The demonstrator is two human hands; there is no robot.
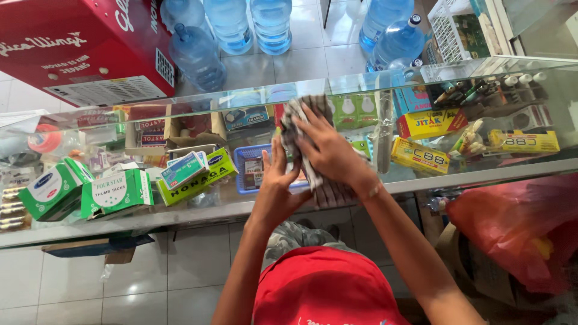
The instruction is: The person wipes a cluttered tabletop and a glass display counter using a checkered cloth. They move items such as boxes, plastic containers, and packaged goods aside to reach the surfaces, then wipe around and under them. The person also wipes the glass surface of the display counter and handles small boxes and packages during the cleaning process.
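Note:
A grey and white striped cloth (301,114) lies on the glass counter top (421,174). My right hand (330,153) rests over the middle of the cloth with its fingers spread, pressing it down. To its left, my left hand (276,177) has its fingers pointing away from me and its palm against the cloth's left edge. The cloth runs between the two hands, and its near end (334,194) hangs over the counter's front rim.
Under the glass are green boxes (114,192), yellow boxes (421,155), a blue basket (244,157) and pens (475,90). Several blue water jugs (198,57) stand on the tiled floor beyond, next to a red cooler (72,42). A red plastic bag (518,222) sits at my right.

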